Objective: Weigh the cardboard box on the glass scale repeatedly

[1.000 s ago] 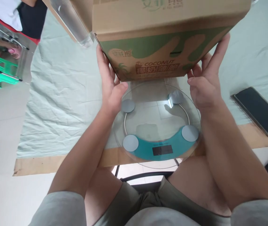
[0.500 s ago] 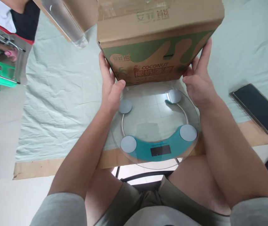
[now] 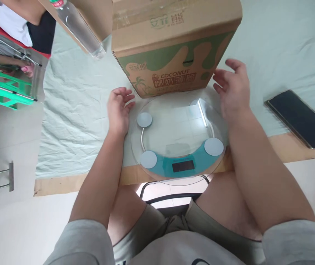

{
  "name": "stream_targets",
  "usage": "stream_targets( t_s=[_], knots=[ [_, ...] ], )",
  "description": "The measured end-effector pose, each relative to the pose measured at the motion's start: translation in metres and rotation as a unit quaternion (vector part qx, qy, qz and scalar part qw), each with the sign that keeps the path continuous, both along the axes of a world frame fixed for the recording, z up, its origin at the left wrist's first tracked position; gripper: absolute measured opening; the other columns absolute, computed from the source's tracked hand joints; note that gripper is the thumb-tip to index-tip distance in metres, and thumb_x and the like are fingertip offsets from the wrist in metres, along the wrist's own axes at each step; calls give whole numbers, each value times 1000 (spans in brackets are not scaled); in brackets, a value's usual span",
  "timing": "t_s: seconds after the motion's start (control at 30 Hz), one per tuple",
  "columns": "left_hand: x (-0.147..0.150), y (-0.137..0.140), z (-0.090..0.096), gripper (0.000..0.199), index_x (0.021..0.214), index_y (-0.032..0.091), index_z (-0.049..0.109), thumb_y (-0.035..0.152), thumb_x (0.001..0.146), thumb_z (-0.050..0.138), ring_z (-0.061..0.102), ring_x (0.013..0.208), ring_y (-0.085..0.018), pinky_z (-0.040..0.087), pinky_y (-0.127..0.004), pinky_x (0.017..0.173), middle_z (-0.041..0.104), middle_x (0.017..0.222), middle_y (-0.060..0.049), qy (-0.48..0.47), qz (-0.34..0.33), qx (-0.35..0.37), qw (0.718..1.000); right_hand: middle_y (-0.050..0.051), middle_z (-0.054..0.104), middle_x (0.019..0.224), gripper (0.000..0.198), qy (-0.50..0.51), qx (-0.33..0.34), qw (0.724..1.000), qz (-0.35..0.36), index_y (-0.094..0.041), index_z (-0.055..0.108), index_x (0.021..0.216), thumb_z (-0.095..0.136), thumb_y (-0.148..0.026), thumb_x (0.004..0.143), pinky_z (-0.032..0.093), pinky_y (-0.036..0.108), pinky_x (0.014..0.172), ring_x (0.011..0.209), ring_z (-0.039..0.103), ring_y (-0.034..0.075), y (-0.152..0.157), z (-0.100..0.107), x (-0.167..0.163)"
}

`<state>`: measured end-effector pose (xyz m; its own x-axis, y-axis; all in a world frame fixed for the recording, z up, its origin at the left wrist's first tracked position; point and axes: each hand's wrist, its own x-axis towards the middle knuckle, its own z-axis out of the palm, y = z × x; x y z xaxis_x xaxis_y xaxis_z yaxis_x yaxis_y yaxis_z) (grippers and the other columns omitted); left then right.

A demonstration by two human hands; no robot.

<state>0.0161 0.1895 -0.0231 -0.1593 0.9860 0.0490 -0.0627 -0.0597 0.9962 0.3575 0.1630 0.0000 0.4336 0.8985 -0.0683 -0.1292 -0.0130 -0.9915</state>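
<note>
A brown cardboard box [image 3: 174,66] with green print and the word COCONUT stands on the cloth, just behind a round glass bathroom scale [image 3: 183,158]. The scale has a teal band with a dark display and overhangs the table's front edge. My left hand [image 3: 119,110] is off the box's lower left corner, fingers loosely curled and apart, nothing in it. Close to the box's right side, my right hand [image 3: 233,88] is open with fingers spread. Whether its fingertips touch the cardboard I cannot tell.
A dark phone [image 3: 301,117] lies on the right of the cloth-covered table [image 3: 74,121]. At the upper left a clear plastic bottle [image 3: 82,31] lies by another piece of cardboard [image 3: 99,14]. Beyond the table's left edge are a green stool [image 3: 5,88] and part of another person [image 3: 27,13].
Both hands have let go of the box and drawn away from its sides. The box stays behind the scale. The whole view has shifted a little.
</note>
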Motion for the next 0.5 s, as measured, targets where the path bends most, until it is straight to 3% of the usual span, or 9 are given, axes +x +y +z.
stream_targets(
  t_s=[0.07, 0.1, 0.17, 0.27, 0.37, 0.5],
  knots=[
    [-1, -11, 18, 78, 74, 21, 29, 71, 61, 88, 56, 58, -6, 34, -22, 51, 44, 62, 6, -12, 68, 4, 998, -3, 44, 81, 10, 12, -15, 994, -105, -21, 41, 93, 34, -15, 95, 39, 23, 64, 64, 44, 6, -3, 10, 7],
    [-3, -18, 30, 77, 71, 20, 20, 58, 64, 87, 39, 48, -2, 22, -20, 48, 27, 57, 8, -20, 87, 11, 996, -4, 29, 73, 15, 31, -22, 987, -153, -22, 31, 84, 28, -14, 96, 26, 23, 55, 55, 28, 6, -5, 17, 9],
    [-8, -37, 55, 66, 69, 20, 9, 30, 61, 74, 13, 45, 0, 5, -22, 48, 9, 58, 7, -62, 125, 26, 990, -4, 8, 71, 23, 83, -26, 971, -221, -24, 17, 79, 26, -16, 99, 7, 27, 51, 52, 6, 7, -14, 32, 11],
    [-20, -73, 82, 55, 69, 19, 2, 21, 50, 54, 2, 50, -3, -3, -25, 49, -2, 61, 6, -105, 149, 5, 983, -4, -1, 68, 30, 135, -7, 959, -249, -23, 11, 76, 33, -17, 95, 0, 30, 51, 50, 0, 7, -36, 48, 7],
    [-32, -106, 81, 51, 66, 19, 0, 25, 50, 48, 0, 49, -7, -2, -28, 47, -6, 62, 3, -88, 166, -19, 982, -5, -1, 63, 33, 125, 31, 969, -209, -22, 9, 70, 37, -19, 87, 2, 28, 50, 49, 2, 6, -63, 50, 0],
    [-33, -131, 57, 47, 57, 20, 4, 22, 49, 49, 2, 50, -6, 3, -28, 49, -3, 58, 4, -10, 170, -15, 985, -4, -1, 60, 33, 82, 75, 980, -167, -21, 9, 66, 40, -18, 76, 4, 26, 48, 49, 2, 5, -88, 41, -5]
  ],
)
